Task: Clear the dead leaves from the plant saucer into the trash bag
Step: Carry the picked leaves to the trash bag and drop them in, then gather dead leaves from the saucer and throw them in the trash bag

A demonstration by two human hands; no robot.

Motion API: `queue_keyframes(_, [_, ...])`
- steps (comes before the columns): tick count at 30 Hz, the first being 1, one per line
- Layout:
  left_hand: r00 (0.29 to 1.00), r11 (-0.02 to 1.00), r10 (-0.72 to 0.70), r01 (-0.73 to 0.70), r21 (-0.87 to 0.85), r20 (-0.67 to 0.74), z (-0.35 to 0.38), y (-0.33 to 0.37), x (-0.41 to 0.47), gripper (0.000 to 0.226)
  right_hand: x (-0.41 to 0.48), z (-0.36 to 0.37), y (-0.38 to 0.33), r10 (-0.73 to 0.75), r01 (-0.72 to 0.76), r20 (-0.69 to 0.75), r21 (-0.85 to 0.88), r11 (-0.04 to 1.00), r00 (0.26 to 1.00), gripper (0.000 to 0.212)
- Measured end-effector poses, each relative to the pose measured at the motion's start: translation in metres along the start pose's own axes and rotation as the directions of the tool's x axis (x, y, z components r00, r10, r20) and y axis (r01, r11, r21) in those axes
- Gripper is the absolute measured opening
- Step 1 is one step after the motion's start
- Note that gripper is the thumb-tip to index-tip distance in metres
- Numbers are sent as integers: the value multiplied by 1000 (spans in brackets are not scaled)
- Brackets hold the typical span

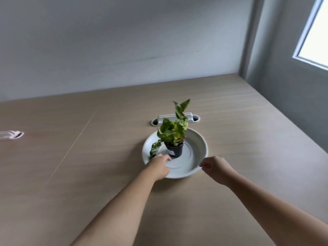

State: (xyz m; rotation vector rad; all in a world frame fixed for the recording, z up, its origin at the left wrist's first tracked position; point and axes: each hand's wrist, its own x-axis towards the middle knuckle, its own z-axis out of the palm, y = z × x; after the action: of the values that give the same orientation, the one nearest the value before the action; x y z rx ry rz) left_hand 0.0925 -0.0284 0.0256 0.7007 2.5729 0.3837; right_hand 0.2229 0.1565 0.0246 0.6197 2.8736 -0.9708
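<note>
A round pale grey saucer lies on the wooden table, with a small black pot of green leaves standing in its middle. One drooping mottled leaf hangs over the saucer's left rim. My left hand rests over the saucer's near left rim, next to that leaf, fingers curled; whether it pinches anything is hidden. At the near right rim my right hand hovers loosely curled, with nothing visible in it. No trash bag is in view.
A white cable grommet with a socket strip sits in the table just behind the saucer. Another white fitting lies at the far left edge. A grey wall runs behind and a window stands at the right.
</note>
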Motion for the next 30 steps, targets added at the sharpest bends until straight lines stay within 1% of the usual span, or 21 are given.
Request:
queue_keyframes(2, [998, 991, 29, -36, 131, 55, -10, -34, 13, 59, 18, 19, -19, -36, 39, 55, -54, 998, 998, 26])
queue_keyframes(4, [992, 969, 46, -72, 235, 113, -14, -57, 22, 65, 29, 36, -28, -40, 56, 135, -111, 992, 990, 32])
queue_keyframes(5, [988, 952, 52, -92, 292, 143, -15, -66, 25, 63, 32, 45, -30, -34, 61, 178, -147, 987, 983, 34])
queue_keyframes(7, [981, 923, 62, -126, 365, 183, -14, -77, 31, 51, 37, 60, -29, -40, 99, 240, -241, 966, 970, 34])
queue_keyframes(9, [983, 919, 97, -149, 365, 156, -11, -80, 33, 36, 41, 65, -24, -77, 154, 247, -311, 938, 966, 30])
queue_keyframes(10, [984, 918, 126, -165, 361, 128, -8, -80, 34, 30, 44, 65, -19, -87, 164, 239, -320, 933, 967, 31])
queue_keyframes(12, [979, 908, 186, -202, 366, 81, 0, -75, 33, 24, 49, 56, -7, -68, 136, 216, -317, 938, 974, 39])
queue_keyframes(14, [971, 914, 224, -237, 329, 78, 11, -66, 30, 28, 55, 43, 7, -72, 118, 138, -365, 924, 988, 44])
queue_keyframes(16, [962, 918, 263, -273, 287, 75, 22, -57, 27, 37, 61, 31, 16, -105, 129, 76, -494, 860, 992, 44])
queue_keyframes(18, [959, 924, 281, -282, 258, 44, 22, -55, 29, 49, 66, 23, 13, -110, 149, 102, -572, 806, 989, 46])
queue_keyframes(19, [962, 930, 272, -270, 251, 26, 16, -57, 32, 54, 67, 23, 7, -98, 166, 149, -560, 811, 984, 49])
queue_keyframes(21, [976, 941, 216, -217, 258, 33, 1, -67, 39, 61, 64, 29, -7, -73, 210, 302, -451, 867, 950, 57])
queue_keyframes(22, [983, 945, 175, -181, 271, 48, -7, -73, 42, 60, 62, 35, -15, -64, 219, 374, -390, 895, 925, 60])
queue_keyframes(23, [989, 947, 136, -147, 284, 58, -14, -78, 44, 57, 60, 42, -21, -67, 224, 415, -341, 913, 907, 58])
queue_keyframes(25, [994, 951, 91, -103, 290, 55, -21, -83, 46, 47, 60, 50, -25, -96, 232, 419, -287, 929, 903, 45])
queue_keyframes(27, [996, 959, 82, -89, 268, 39, -20, -81, 45, 42, 62, 46, -23, -77, 209, 408, -291, 934, 910, 36])
queue_keyframes(30, [996, 976, 92, -89, 201, -5, -4, -72, 38, 38, 69, 27, -14, -1, 129, 364, -327, 936, 932, 33])
